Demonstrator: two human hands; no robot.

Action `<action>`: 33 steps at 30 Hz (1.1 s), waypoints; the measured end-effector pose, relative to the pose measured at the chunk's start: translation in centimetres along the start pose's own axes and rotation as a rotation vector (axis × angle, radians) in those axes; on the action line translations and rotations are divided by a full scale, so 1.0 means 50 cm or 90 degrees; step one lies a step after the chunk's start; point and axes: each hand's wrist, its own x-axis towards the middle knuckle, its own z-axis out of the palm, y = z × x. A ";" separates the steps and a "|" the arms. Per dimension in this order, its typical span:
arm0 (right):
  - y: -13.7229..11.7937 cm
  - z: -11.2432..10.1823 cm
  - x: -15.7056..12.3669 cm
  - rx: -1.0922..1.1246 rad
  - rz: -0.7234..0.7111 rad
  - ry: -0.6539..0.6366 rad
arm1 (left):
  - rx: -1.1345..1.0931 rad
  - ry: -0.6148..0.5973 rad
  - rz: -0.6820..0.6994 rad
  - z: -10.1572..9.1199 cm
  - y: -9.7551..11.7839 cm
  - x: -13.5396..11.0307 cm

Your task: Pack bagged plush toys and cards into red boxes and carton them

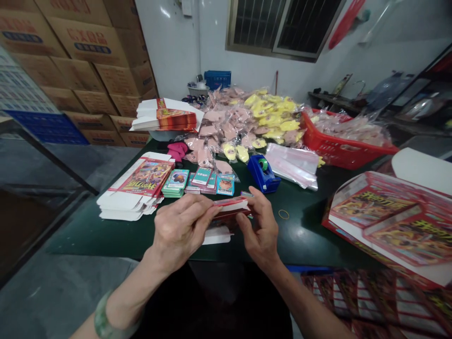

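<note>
Both my hands hold a small red-and-white printed carton (230,207) just above the dark green table (303,230). My left hand (181,228) pinches its left end with fingers closed. Closed on its right end is my right hand (260,226). A white flap of the carton hangs below, between my hands. Just beyond it lie small stacks of colourful cards (197,181). A pile of flat unfolded cartons (136,188) lies to the left of the cards.
A blue tape dispenser (262,173), clear bags (293,165) and a heap of pink and yellow packets (247,120) lie further back. A red basket (339,146) stands at back right, finished boxes (395,221) at right, and a rubber band (283,214) near my right hand. Cardboard boxes (81,61) stack at left.
</note>
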 end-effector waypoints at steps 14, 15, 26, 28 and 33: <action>0.008 0.017 -0.024 -0.065 -0.118 0.101 | -0.013 -0.017 0.011 0.005 -0.009 0.001; 0.011 0.021 -0.027 -0.069 -0.150 0.089 | -0.008 -0.012 0.002 0.006 -0.007 0.002; 0.006 0.013 -0.023 -0.184 -0.226 -0.082 | -0.021 -0.029 -0.001 0.009 -0.010 0.009; 0.001 0.010 -0.021 -0.172 -0.221 -0.092 | -0.021 -0.038 0.004 0.006 -0.009 0.009; -0.017 0.004 -0.025 -0.138 -0.196 -0.120 | -0.017 -0.079 0.003 -0.003 -0.006 0.012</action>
